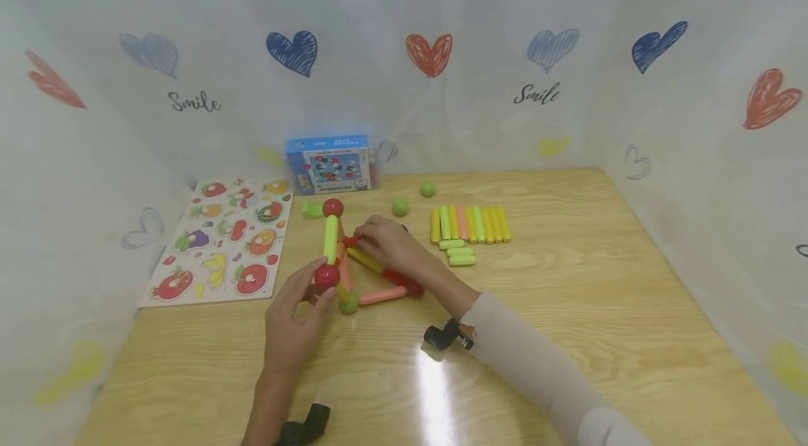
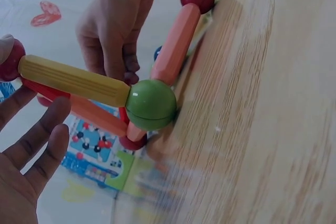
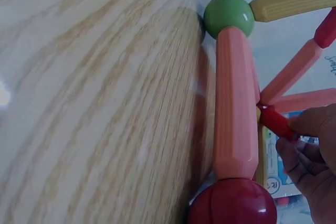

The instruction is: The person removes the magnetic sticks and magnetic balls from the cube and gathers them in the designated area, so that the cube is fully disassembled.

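Note:
A frame of coloured toy sticks and balls stands on the table. My left hand (image 1: pixel 293 323) holds the upper near red ball (image 1: pixel 327 276) between thumb and fingers. A yellow stick (image 2: pixel 73 80) slants from that ball down to a green ball (image 2: pixel 151 104) on the table. From the green ball, a pink stick (image 3: pixel 236 100) runs to another red ball (image 3: pixel 232 203). My right hand (image 1: pixel 394 246) reaches inside the frame and pinches a short red stick (image 3: pixel 278 123) between thumb and index finger. One end of this stick is at the meeting point of several sticks.
Yellow, green and pink sticks (image 1: pixel 470 224) lie in a row to the right, with short green sticks (image 1: pixel 461 252) below. Two loose green balls (image 1: pixel 400 207) sit behind the frame. A blue toy box (image 1: pixel 331 165) stands at the back, beside a fruit puzzle board (image 1: pixel 221 242).

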Demonstrator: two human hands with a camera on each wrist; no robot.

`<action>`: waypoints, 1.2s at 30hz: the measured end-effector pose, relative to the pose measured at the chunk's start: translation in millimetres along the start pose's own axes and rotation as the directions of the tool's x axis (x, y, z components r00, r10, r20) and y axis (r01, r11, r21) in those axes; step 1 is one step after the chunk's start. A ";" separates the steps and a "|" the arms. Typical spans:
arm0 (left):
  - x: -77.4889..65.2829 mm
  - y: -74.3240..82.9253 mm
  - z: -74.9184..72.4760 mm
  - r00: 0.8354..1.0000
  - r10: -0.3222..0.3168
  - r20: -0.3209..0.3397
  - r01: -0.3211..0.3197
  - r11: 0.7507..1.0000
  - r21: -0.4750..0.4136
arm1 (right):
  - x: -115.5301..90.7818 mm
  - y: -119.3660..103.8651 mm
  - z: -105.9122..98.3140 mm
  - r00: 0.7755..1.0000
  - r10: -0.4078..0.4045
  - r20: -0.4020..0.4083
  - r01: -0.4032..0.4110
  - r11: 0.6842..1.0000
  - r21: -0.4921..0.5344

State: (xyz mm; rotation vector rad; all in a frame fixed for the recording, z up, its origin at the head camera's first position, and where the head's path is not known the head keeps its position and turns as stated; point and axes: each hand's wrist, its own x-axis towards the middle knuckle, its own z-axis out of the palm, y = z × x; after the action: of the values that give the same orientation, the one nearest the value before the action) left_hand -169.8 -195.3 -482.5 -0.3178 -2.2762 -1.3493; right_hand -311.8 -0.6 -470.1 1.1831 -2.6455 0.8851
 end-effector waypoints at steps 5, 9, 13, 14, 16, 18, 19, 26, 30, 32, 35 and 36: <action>-1.5 -0.1 1.1 1.000 0.000 0.023 0.000 1.000 -0.003 | -3.7 -3.1 -2.8 0.998 0.044 0.044 -0.043 0.999 -0.030; -3.7 2.3 0.9 0.999 -0.021 0.041 0.021 1.000 0.013 | -4.8 -5.1 -7.9 0.992 0.071 0.103 -0.070 0.997 -0.010; -4.7 4.9 0.0 0.999 -0.024 0.036 0.024 1.000 0.020 | -5.4 -5.8 -11.6 0.979 0.106 0.174 -0.110 0.994 0.016; -4.7 4.4 0.5 0.999 -0.017 0.030 0.016 1.000 0.018 | -6.7 -5.5 -12.5 0.979 0.113 0.171 -0.119 0.993 0.024; -4.2 3.2 2.5 1.000 0.005 0.016 -0.005 1.000 0.010 | -12.0 -3.6 -15.7 0.981 0.140 0.136 -0.147 0.988 0.041; -3.6 2.0 5.3 1.000 0.017 0.012 -0.017 1.000 0.007 | -20.3 1.0 -21.9 0.986 0.152 0.062 -0.157 0.984 0.079; -3.3 1.8 6.1 1.000 0.022 0.012 -0.022 1.000 0.011 | -25.5 3.6 -26.2 0.988 0.155 0.019 -0.156 0.983 0.092; -1.1 6.9 -1.5 0.998 0.053 0.035 -0.056 0.996 0.073 | -68.2 21.5 -61.6 0.971 0.170 -0.169 -0.145 0.978 0.149; 0.4 7.0 -11.1 0.996 0.071 0.055 -0.074 0.996 0.059 | -93.0 32.3 -73.7 0.957 0.212 -0.198 -0.185 0.972 0.145; 0.7 7.1 -14.1 0.995 0.083 0.063 -0.086 0.995 0.051 | -106.3 37.0 -78.4 0.949 0.240 -0.204 -0.215 0.967 0.140; 0.4 6.6 -16.5 0.992 0.093 0.081 -0.096 0.995 0.034 | -124.2 43.9 -84.9 0.941 0.252 -0.226 -0.230 0.966 0.121; 0.2 6.6 -16.7 0.992 0.095 0.086 -0.098 0.995 0.032 | -129.7 46.3 -87.2 0.937 0.255 -0.237 -0.233 0.965 0.117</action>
State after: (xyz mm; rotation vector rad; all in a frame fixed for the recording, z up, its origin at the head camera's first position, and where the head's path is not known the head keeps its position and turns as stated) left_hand -162.5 -206.7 -470.7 -0.4754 -2.3196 -1.2662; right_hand -266.6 155.7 -461.9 0.7071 -2.6007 1.1183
